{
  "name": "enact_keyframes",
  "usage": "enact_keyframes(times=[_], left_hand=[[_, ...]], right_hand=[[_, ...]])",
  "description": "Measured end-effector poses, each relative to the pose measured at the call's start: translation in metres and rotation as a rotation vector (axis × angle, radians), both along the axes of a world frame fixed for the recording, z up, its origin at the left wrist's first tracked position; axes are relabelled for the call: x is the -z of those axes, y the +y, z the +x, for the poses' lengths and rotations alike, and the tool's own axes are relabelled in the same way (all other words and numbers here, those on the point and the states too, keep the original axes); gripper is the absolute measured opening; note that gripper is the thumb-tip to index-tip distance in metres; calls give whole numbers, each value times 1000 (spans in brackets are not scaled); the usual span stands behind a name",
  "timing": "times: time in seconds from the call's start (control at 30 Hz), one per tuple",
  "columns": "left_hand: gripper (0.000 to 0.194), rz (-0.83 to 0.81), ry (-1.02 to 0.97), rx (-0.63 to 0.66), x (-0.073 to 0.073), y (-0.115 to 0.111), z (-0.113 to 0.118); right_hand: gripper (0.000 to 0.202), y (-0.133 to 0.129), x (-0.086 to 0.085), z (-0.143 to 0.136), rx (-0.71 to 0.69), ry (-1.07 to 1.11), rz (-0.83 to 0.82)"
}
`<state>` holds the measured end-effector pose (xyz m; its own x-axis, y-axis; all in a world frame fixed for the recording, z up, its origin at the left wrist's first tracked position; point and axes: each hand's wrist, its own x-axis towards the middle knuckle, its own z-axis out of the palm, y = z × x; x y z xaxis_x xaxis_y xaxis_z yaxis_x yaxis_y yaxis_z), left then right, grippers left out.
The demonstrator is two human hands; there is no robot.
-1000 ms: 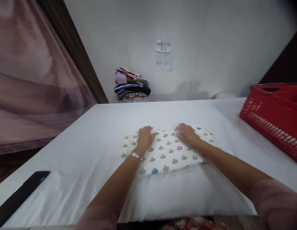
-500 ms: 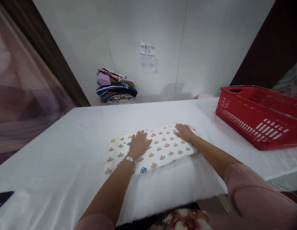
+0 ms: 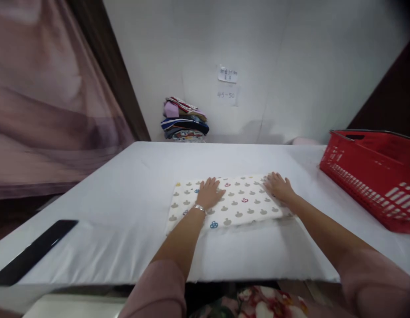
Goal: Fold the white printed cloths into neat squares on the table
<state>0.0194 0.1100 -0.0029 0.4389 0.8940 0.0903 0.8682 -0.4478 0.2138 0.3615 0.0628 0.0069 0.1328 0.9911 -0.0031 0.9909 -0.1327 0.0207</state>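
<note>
A white cloth [image 3: 234,207] printed with grey, blue and red mushrooms lies folded into a flat rectangle on the white-covered table [image 3: 125,198]. My left hand [image 3: 209,193] rests flat on its left half, fingers spread, a silver bracelet at the wrist. At the cloth's right end lies my right hand [image 3: 279,187], also open, palm down near the far right corner. Neither hand grips the fabric. Part of the cloth's right edge is hidden under my right hand and forearm.
A red plastic basket [image 3: 366,176] stands at the right of the table. Folded fabrics [image 3: 185,121] are stacked at the back against the wall. A long black flat object [image 3: 35,251] lies at the front left. Paper signs [image 3: 227,75] hang on the wall, and a pinkish curtain [image 3: 42,97] hangs at the left.
The view has swung left, bringing more of the black object into sight. My right hand has slid slightly outward along the cloth toward its right edge; my left hand stays on the cloth.
</note>
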Motion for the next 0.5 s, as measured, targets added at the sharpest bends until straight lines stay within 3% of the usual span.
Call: enact_keyframes(times=[0.13,0.27,0.37,0.5], left_hand=[[63,-33,-22,-1,-6,-2,3],[64,-96,-61,-23,-22,-15,-3],[63,-41,-68,-25,-29,-38,-28],[58,40,-21,-170,-20,-76,-72]], right_hand=[[58,-11,11,2,-28,13,-7],[56,-18,9,-3,-65,22,-1],[55,-34,12,-14,-198,34,70],[59,-66,31,-26,-239,72,142]])
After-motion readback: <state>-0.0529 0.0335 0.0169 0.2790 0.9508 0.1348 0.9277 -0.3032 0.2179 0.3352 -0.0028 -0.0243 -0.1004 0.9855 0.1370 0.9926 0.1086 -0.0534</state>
